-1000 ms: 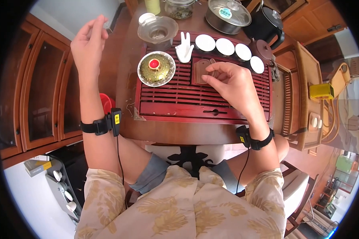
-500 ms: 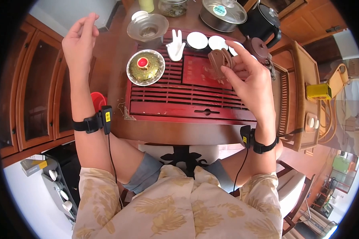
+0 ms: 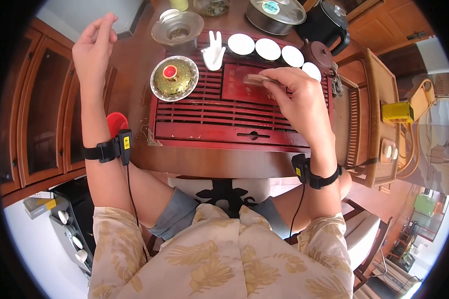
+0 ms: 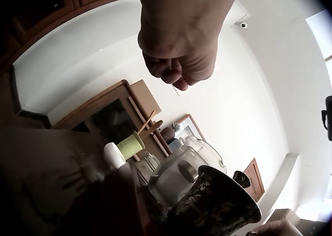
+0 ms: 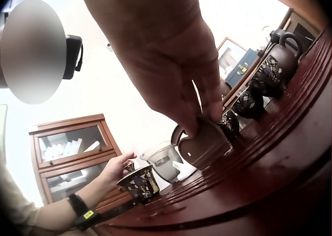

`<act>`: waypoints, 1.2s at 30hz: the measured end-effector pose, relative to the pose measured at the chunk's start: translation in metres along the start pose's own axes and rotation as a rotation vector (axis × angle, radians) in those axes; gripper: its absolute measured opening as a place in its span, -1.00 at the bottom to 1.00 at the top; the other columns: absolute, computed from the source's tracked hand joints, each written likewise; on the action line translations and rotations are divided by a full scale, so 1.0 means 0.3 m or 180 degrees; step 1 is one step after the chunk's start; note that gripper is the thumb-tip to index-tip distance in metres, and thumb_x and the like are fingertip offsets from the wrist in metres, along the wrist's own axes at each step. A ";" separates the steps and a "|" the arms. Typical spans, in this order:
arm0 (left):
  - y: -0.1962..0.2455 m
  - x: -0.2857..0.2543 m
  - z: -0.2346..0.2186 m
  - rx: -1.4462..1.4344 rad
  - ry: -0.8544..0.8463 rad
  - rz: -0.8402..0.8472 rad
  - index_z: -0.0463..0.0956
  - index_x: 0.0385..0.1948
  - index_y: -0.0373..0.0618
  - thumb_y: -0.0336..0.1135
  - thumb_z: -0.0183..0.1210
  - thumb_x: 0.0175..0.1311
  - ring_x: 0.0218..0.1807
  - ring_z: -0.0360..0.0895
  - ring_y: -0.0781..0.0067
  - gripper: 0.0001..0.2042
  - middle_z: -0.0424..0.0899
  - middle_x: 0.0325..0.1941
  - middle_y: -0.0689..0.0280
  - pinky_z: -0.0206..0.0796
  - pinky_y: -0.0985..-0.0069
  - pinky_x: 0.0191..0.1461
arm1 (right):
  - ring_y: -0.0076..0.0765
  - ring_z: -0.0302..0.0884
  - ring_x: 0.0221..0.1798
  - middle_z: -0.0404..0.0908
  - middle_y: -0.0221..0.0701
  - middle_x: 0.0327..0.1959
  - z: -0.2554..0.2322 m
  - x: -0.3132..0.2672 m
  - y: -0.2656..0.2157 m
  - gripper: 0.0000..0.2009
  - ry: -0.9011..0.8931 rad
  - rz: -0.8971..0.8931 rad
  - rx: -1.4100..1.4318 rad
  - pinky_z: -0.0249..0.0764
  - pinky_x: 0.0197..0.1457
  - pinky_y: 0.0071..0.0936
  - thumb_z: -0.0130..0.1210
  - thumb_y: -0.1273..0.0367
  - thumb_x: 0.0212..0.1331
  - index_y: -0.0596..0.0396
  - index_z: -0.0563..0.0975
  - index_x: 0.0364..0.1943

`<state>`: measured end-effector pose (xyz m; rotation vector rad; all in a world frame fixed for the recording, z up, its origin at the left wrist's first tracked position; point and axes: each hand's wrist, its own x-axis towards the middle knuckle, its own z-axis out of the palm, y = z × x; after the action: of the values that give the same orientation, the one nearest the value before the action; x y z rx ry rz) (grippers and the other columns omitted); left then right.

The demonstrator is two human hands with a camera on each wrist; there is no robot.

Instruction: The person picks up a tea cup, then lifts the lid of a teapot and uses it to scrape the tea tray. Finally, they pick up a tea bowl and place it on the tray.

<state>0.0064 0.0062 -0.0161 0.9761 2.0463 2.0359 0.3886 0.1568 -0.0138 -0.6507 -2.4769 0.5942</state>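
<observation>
My right hand [image 3: 304, 102] pinches a brown, curved piece [image 3: 257, 79] between thumb and fingers over the red panel [image 3: 237, 89] of the slatted tea tray. In the right wrist view, the brown piece [image 5: 203, 149] is tilted below the fingertips, with a small hole in its face. My left hand [image 3: 91, 52] is raised beyond the tray's left side, fingers loosely bent, holding nothing. In the left wrist view, that hand [image 4: 179, 54] hangs above the background. A gold-green lidded bowl [image 3: 175, 79] stands at the tray's left, nearest the left hand.
A white hand-shaped figure [image 3: 213, 52] and several white-topped cups [image 3: 268, 49] line the tray's far side. Behind are a glass strainer vessel [image 3: 177, 29], a steel pot [image 3: 277, 19], a brown teapot [image 3: 318, 54] and a black kettle [image 3: 329, 22]. A red bucket [image 3: 116, 122] is at left.
The brown piece rose from the panel, turned upward to the right, then came back leftward and flatter over the panel in my right hand. The left hand stays raised; the whole head view has shifted.
</observation>
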 end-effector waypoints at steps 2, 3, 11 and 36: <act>0.000 0.001 0.003 -0.0014 -0.0008 -0.0011 0.79 -0.02 -0.22 -0.18 0.39 0.55 -0.52 0.20 0.87 -0.73 0.56 -0.45 0.57 -0.11 0.70 -0.45 | -0.12 0.81 -0.11 0.85 -0.20 -0.13 0.003 0.000 0.002 -0.80 0.0079 -0.0065 -0.0065 0.68 0.04 -0.29 0.39 0.49 0.32 0.16 0.79 0.00; 0.001 0.002 0.004 -0.0014 -0.0008 -0.0011 0.79 -0.01 -0.22 -0.17 0.39 0.55 -0.52 0.20 0.87 -0.73 0.56 -0.45 0.57 -0.11 0.70 -0.45 | -0.10 0.81 -0.10 0.85 -0.19 -0.13 0.001 0.000 -0.003 -0.80 0.0162 -0.0070 -0.0057 0.68 0.04 -0.28 0.39 0.49 0.32 0.15 0.79 0.00; -0.005 0.004 0.005 0.0009 -0.0021 -0.0004 0.79 0.02 -0.22 -0.14 0.40 0.55 -0.51 0.20 0.88 -0.70 0.57 -0.44 0.57 -0.10 0.70 -0.45 | -0.07 0.80 -0.06 0.85 -0.19 -0.12 -0.001 -0.001 0.001 -0.81 0.0134 -0.0061 -0.0046 0.67 0.07 -0.26 0.37 0.50 0.34 0.15 0.79 0.00; 0.447 -0.427 0.335 0.1051 -0.2964 0.1321 0.74 0.08 -0.21 -0.37 0.54 0.30 -0.32 0.63 0.48 -0.65 0.80 -0.10 0.22 0.47 0.52 -0.25 | 0.00 0.77 -0.20 0.79 -0.20 -0.23 -0.175 -0.075 -0.074 -0.81 0.0140 -0.0643 0.0723 0.69 -0.08 -0.23 0.43 0.54 0.17 0.23 0.75 -0.12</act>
<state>0.2061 0.0173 0.0508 2.0367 1.7111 0.9613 0.4283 0.1416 0.0305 -0.3181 -2.3515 0.7582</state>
